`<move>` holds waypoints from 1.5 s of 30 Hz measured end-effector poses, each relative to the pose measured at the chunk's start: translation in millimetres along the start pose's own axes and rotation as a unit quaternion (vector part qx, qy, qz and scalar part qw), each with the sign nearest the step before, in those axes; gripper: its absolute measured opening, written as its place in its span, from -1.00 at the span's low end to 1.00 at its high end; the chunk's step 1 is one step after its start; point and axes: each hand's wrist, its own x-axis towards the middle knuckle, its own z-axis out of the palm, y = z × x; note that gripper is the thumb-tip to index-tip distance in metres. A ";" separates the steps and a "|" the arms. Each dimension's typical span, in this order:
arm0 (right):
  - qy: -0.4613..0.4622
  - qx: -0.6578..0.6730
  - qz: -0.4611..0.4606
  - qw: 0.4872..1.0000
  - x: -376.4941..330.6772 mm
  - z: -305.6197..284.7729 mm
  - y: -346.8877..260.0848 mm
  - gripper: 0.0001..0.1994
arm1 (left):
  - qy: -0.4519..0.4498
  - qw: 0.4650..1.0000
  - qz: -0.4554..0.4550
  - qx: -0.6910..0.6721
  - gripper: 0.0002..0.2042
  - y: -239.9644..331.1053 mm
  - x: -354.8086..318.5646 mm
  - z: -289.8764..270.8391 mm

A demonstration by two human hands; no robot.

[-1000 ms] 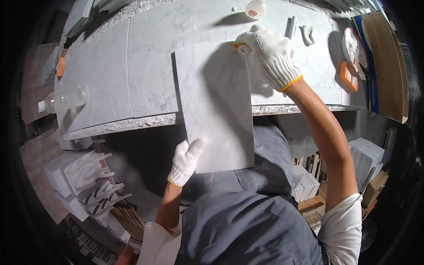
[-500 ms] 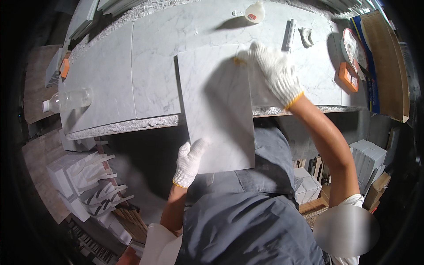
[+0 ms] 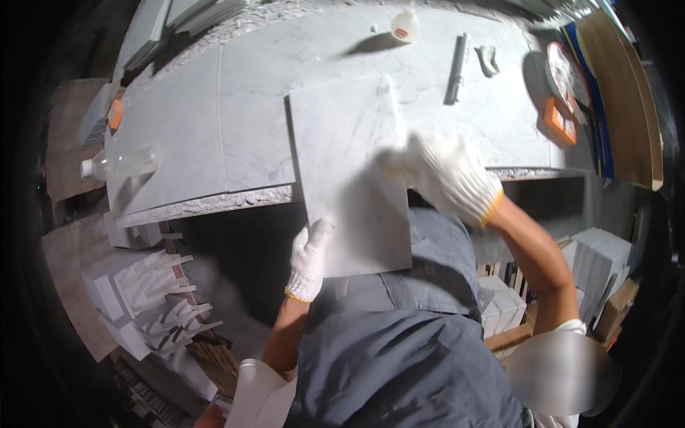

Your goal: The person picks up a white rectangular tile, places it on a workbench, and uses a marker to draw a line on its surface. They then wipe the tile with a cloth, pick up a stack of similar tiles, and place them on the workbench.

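Note:
A pale grey-veined marble tile (image 3: 339, 139) lies partly on the bench, its near end jutting over the front edge above my lap. My left hand (image 3: 307, 260), in a white knit glove, grips the tile's lower left edge, thumb on top and the other fingers hidden beneath. Gloved the same way, my right hand (image 3: 453, 171) is closed at the tile's right edge. Its fingertips are blurred over the surface, and whatever they pinch cannot be made out. A dark shadow falls across the tile below them.
Large marble slabs (image 3: 257, 128) cover the bench. On them are a clear bottle (image 3: 132, 162) at left, a small squeeze bottle (image 3: 405, 27) at the back, a grey-white stick (image 3: 459, 71), and an orange block (image 3: 560, 121) beside a cardboard box (image 3: 628, 100). Stacked tiles (image 3: 599, 260) stand below right.
My right hand has slid from the tile's far right corner toward me, down along its right side. My left hand keeps its hold. The view has shifted slightly.

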 end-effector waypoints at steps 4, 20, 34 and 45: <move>-0.149 0.128 0.165 0.967 -48.0 -27.3 -21.1 -0.76 | -0.010 1.000 0.017 0.019 -0.58 -1.5 -0.9 -0.7; -0.171 0.623 0.283 0.709 -93.0 52.8 -24.0 -0.50 | -0.052 0.997 -0.010 -0.058 -0.36 -8.1 7.7 -9.9; -0.193 0.622 0.319 0.689 -90.3 48.9 -25.4 -0.62 | -0.115 0.955 -0.066 -0.265 -0.29 -12.7 16.9 -24.1; -0.191 0.589 0.274 0.735 -91.4 49.1 -22.7 -0.61 | -0.008 0.970 -0.003 -0.243 -0.34 -20.8 19.9 -30.0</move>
